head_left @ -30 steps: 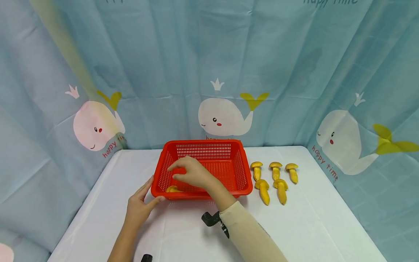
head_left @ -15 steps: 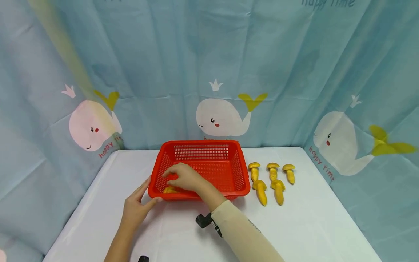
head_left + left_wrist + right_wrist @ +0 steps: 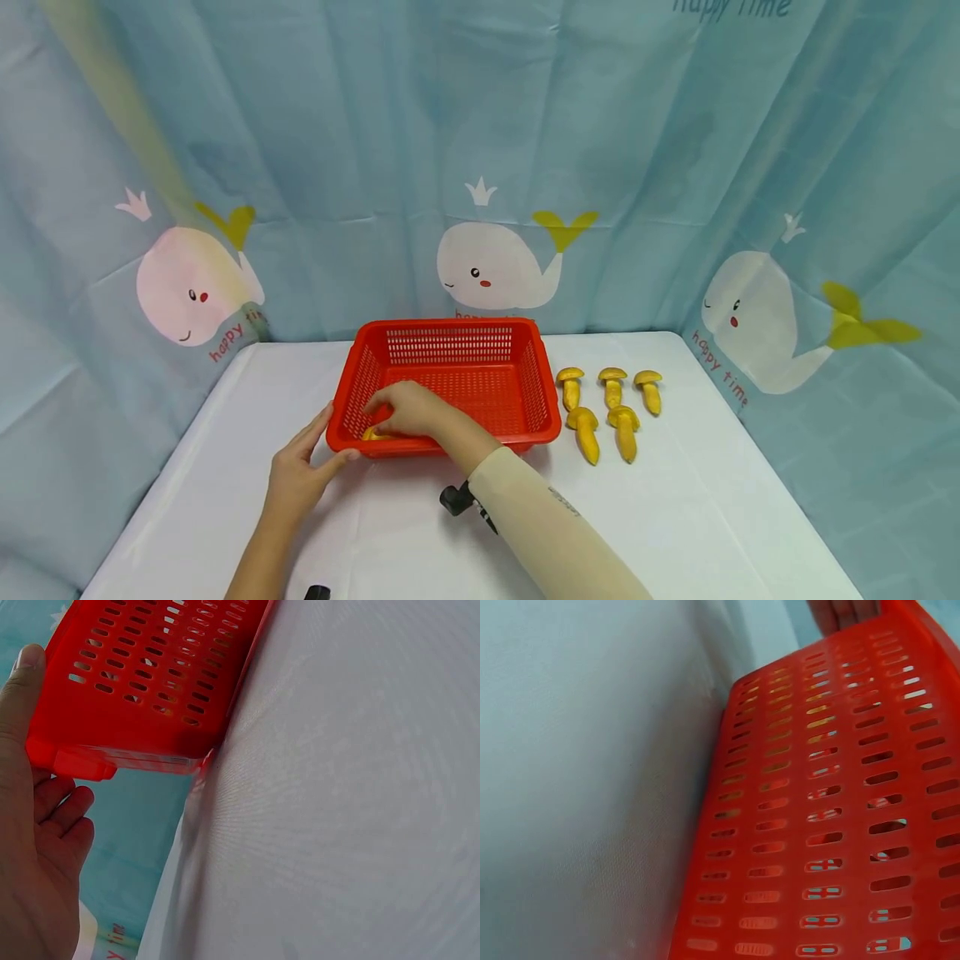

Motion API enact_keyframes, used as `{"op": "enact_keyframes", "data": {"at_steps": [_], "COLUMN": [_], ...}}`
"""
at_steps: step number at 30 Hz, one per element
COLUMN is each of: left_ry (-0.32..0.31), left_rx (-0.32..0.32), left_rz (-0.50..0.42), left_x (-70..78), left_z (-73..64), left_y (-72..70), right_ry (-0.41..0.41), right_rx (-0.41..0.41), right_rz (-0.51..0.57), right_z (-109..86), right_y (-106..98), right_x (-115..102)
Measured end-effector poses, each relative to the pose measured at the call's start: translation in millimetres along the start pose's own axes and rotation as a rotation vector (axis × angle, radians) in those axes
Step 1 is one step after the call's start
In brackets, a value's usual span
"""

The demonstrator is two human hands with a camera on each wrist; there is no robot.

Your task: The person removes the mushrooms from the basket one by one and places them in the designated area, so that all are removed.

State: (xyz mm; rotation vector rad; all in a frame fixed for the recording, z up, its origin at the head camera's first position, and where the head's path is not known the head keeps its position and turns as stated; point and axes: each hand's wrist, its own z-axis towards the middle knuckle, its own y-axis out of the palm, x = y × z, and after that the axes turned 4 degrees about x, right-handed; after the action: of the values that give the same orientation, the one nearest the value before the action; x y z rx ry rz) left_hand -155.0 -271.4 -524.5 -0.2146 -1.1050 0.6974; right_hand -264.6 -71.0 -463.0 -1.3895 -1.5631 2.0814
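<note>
A red slotted plastic basket (image 3: pixel 537 367) stands on the white table. My left hand (image 3: pixel 294 483) grips its near left corner, thumb at the front rim and fingers along the left side; in the left wrist view the thumb (image 3: pixel 28 664) lies against the basket's edge. My right hand (image 3: pixel 416 410) reaches over the front rim into the basket. Its index finger and thumb are bent with a gap between them, just over a yellow mushroom (image 3: pixel 371 434) in the near left corner. The hand and rim partly hide that mushroom. In the right wrist view the slotted wall hides my right fingers.
Several yellow mushrooms lie in two rows right of the basket, among them one at the near end (image 3: pixel 626 433) and one at the far right (image 3: pixel 648 392). A blue curtain (image 3: pixel 360 167) with whale prints hangs behind the white table (image 3: pixel 697 500).
My right hand has lowered into the basket's near left corner, closer to the mushroom. My left hand stays at the corner. The whole view has shifted slightly.
</note>
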Motion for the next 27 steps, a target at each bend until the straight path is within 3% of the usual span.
{"op": "enact_keyframes", "data": {"at_steps": [16, 27], "left_ry": [0.011, -0.008], "left_rx": [0.005, 0.005], "left_rz": [-0.011, -0.017], "left_x": [0.7, -1.1], "left_z": [1.0, 0.9], "left_y": [-0.2, 0.5], "right_ry": [0.036, 0.043], "right_rx": [-0.117, -0.090], "right_rz": [-0.026, -0.021], "right_z": [0.2, -0.1], "right_y": [2.0, 2.8], "right_x": [-0.5, -0.8]}}
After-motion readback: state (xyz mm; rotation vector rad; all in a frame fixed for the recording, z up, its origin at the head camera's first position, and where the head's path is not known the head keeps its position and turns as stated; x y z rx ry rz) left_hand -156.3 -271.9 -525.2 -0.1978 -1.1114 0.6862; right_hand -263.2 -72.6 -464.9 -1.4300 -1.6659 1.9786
